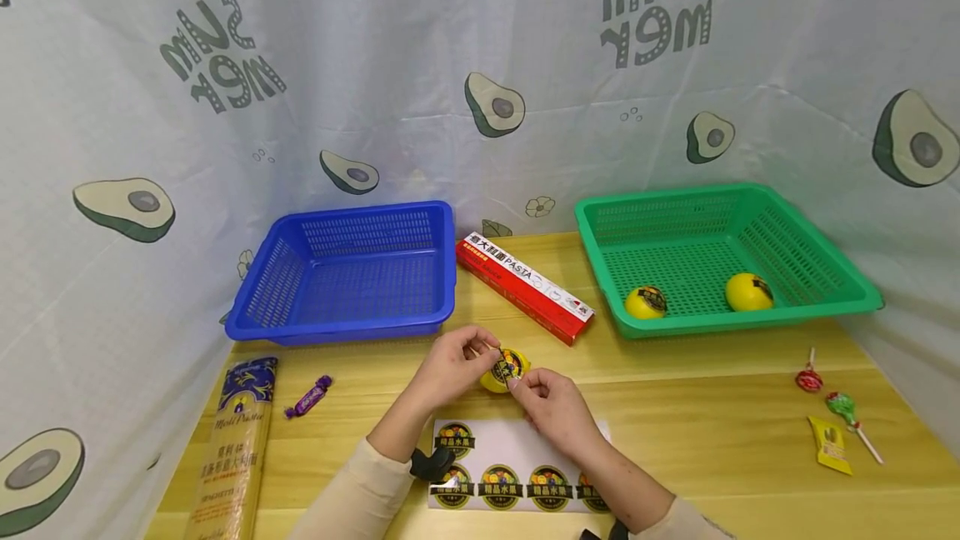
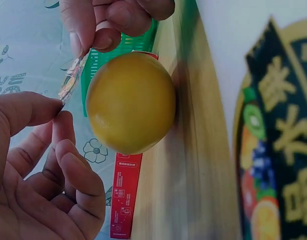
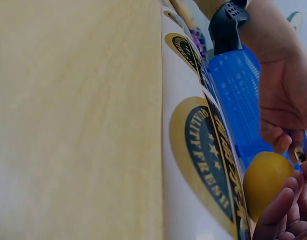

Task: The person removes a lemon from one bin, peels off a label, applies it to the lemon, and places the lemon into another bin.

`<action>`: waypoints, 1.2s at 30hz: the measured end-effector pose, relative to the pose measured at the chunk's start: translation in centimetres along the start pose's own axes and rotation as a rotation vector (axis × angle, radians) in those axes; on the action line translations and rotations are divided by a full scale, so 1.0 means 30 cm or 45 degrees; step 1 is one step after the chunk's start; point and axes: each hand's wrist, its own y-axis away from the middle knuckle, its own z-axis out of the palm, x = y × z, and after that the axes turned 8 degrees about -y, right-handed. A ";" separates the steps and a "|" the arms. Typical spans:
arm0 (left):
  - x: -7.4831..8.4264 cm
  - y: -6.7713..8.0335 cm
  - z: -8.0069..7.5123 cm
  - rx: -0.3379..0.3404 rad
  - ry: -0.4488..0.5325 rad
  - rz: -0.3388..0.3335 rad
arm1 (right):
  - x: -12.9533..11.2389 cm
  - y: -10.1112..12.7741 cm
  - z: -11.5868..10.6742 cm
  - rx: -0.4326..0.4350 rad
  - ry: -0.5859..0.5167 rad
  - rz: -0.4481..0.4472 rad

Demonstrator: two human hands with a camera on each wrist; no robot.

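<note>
A round sticker (image 1: 507, 366) with a black band and fruit print is stretched between both hands. My left hand (image 1: 456, 363) pinches one end between thumb and forefinger, and my right hand (image 1: 558, 413) pinches the opposite end. Behind the sticker, in the head view, is a yellow lemon-like fruit (image 1: 492, 385). The left wrist view shows the sticker edge-on (image 2: 72, 82), apart from the smooth bare side of the fruit (image 2: 131, 102). A white sticker sheet (image 1: 517, 444) lies under the forearms, with several round labels still on it.
A blue basket (image 1: 341, 330) stands at the back left, a green basket (image 1: 750, 322) at the back right with two labelled yellow fruits. Between them lies a red pasta box (image 1: 525, 286). Spaghetti (image 1: 232, 448) and a purple candy (image 1: 308, 397) lie left; lollipops (image 1: 842, 405) and a yellow packet (image 1: 829, 445) right.
</note>
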 end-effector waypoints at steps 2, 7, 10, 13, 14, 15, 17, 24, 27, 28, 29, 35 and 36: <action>0.001 -0.007 0.000 -0.006 0.009 -0.015 | 0.001 -0.003 -0.002 0.010 0.006 -0.002; 0.006 -0.016 0.000 -0.025 0.009 -0.045 | -0.005 -0.008 -0.008 0.017 0.025 0.020; 0.010 -0.016 0.001 -0.033 0.002 -0.045 | -0.006 -0.008 -0.009 0.011 0.017 0.028; 0.015 -0.016 0.002 -0.039 -0.001 -0.050 | -0.004 -0.007 -0.008 0.005 0.011 0.026; 0.016 -0.016 0.002 -0.041 -0.004 -0.053 | -0.003 -0.008 -0.008 0.006 0.010 0.028; 0.016 -0.016 0.002 -0.041 -0.006 -0.055 | -0.001 -0.009 -0.008 0.008 0.014 0.027; 0.017 -0.017 0.003 -0.042 -0.010 -0.060 | 0.001 -0.011 -0.009 0.013 0.020 0.031; 0.016 -0.021 0.005 -0.038 -0.030 -0.070 | 0.003 -0.015 -0.011 0.011 0.025 0.043; 0.016 -0.023 0.006 -0.038 -0.031 -0.066 | 0.002 -0.013 -0.010 0.009 0.022 0.036; 0.015 -0.023 0.007 -0.038 -0.031 -0.065 | 0.003 -0.014 -0.010 0.006 0.022 0.035; 0.014 -0.023 0.007 -0.037 -0.032 -0.064 | 0.003 -0.014 -0.010 0.004 0.021 0.034; 0.011 -0.025 0.008 -0.031 -0.042 -0.060 | 0.007 -0.020 -0.013 -0.017 0.003 0.042; 0.011 -0.026 0.008 -0.031 -0.044 -0.060 | 0.007 -0.020 -0.013 -0.019 0.001 0.042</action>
